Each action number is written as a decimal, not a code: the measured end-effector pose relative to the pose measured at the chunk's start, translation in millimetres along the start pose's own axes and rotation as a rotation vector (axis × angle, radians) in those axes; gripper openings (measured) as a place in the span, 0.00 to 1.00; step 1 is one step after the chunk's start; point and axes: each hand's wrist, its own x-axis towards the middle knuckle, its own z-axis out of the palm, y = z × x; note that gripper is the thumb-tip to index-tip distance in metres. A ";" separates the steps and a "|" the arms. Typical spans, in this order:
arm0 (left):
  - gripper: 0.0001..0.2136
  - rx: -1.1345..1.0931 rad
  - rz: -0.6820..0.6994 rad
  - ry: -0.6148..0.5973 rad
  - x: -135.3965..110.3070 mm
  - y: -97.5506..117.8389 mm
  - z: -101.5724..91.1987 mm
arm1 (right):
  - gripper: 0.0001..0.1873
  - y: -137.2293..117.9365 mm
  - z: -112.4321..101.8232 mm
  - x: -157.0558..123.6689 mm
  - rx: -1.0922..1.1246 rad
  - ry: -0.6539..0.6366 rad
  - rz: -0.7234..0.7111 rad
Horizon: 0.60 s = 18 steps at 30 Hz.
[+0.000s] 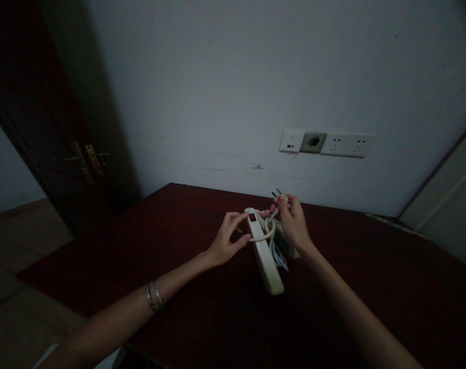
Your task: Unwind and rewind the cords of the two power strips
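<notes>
A white power strip [269, 269] with a dark red switch near its far end lies lengthwise on the table. My left hand [228, 241] grips its switch end from the left with the fingertips, thumb lower down beside the looped cord. The off-white cord [270, 231] curves across the strip and is bunched at its right side. Above that end, my right hand [294, 220] is closed on the plug [282, 197], whose metal prongs point up and left. Behind the right hand sits a pale boxy object [294, 251], partly hidden, with a thin light cable [278, 256] coiled beside it.
The dark red table [194, 215] stands against a pale wall [217, 92]. Wall sockets [347, 145] and a switch plate [291, 141] are above its back edge. At left is a dark door [44, 133] with a brass handle [94, 159]. Tiled floor [25, 246] lies below.
</notes>
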 end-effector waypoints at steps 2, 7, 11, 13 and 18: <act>0.22 -0.264 -0.237 0.208 1.8 -5.2 5.8 | 0.20 -2.9 0.2 2.5 0.126 0.095 0.036; 0.30 -0.631 -0.469 0.115 7.0 0.2 12.1 | 0.21 -16.2 5.6 2.9 0.395 0.157 0.172; 0.27 -0.482 -0.280 -0.017 13.1 18.8 3.0 | 0.19 -22.8 8.7 0.2 0.508 0.164 0.348; 0.21 -0.265 -0.238 -0.072 19.0 28.9 -6.3 | 0.19 -22.9 9.5 -1.2 0.538 0.151 0.462; 0.23 -0.063 -0.222 -0.184 38.2 51.8 -16.3 | 0.23 -24.6 10.4 -2.2 0.543 0.046 0.665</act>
